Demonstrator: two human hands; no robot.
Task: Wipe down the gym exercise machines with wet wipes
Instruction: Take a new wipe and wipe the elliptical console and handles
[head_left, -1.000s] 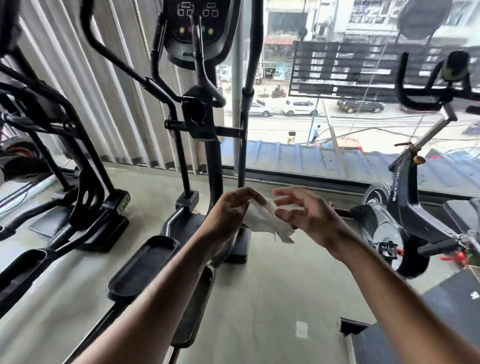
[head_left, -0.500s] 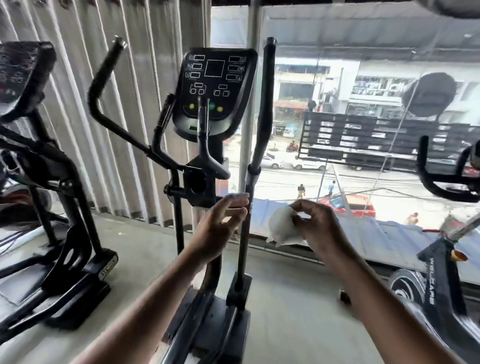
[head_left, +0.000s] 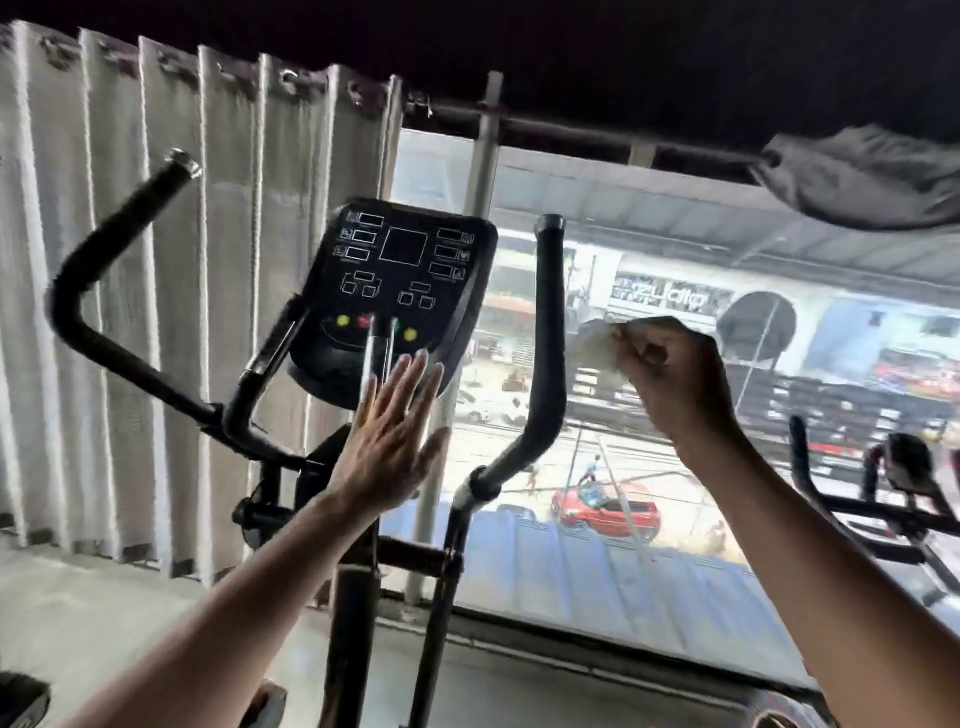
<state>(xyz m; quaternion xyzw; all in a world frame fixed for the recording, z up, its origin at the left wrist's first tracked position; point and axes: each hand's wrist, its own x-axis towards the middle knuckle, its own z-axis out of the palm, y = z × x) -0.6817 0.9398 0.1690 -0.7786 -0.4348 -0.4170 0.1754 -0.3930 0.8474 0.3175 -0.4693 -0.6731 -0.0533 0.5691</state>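
The person stands in front of a black elliptical machine (head_left: 358, 519) that is placed close to a big window (head_left: 675, 364). The left hand (head_left: 387, 441) is raised with the palm forward, and its fingers (head_left: 415, 379) are straight and a little spread; they hold nothing. The fingertips reach the lower edge of the console (head_left: 405, 280), next to the short metal grip (head_left: 379, 353) that stands in front of it, but it is not clear if they really touch the console or only are in front of it.

The right hand (head_left: 670, 379) is lifted at the right side of the machine, just beside the right handlebar (head_left: 548, 343) and apart from it. Its fingers are curled and they hold a white wet wipe (head_left: 597, 345), which is crumpled and comes out at the left side of the fist. The wipe is in the air, between the right handlebar and the hand, and it touches no part of the machine.

The left handlebar (head_left: 109, 270) goes up and bends in front of a light pleated curtain (head_left: 130, 312). The console has a dark square screen and some small yellow, red and green buttons under it. At the far right a part of another black exercise machine (head_left: 893, 493) is seen. Behind the glass there is a street with a red car (head_left: 605, 509)
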